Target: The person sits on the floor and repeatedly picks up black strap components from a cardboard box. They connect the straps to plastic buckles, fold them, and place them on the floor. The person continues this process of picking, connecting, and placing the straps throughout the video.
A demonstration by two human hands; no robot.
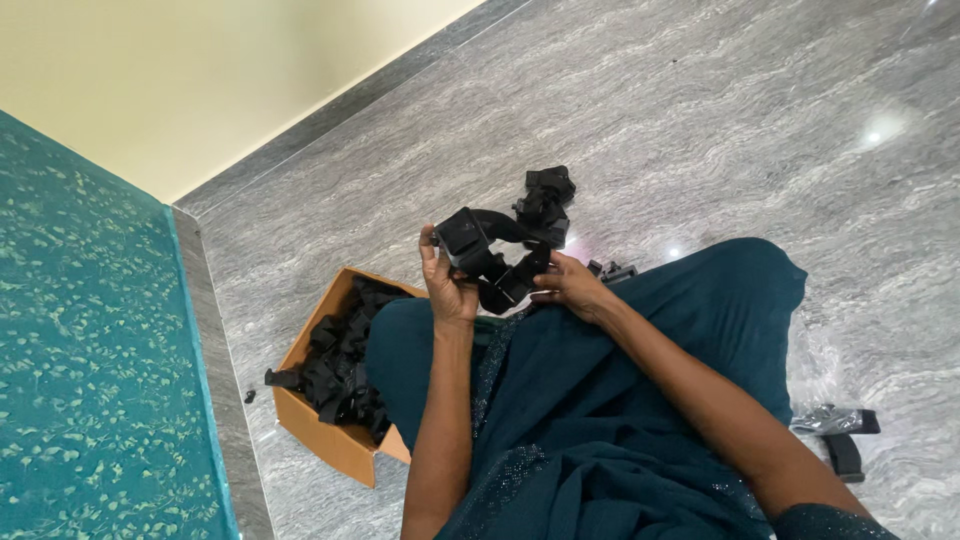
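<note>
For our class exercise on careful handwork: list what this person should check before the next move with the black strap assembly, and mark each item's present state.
1. Left hand grips the black strap assembly at its block end: ok.
2. Right hand pinches the strap's lower end: ok.
3. Strap free of twists: cannot tell, it loops.
4. Cardboard box of black straps beside the left knee: ok.
5. Loose black piece by the right hand on the floor, apart from the box: not ok.
</note>
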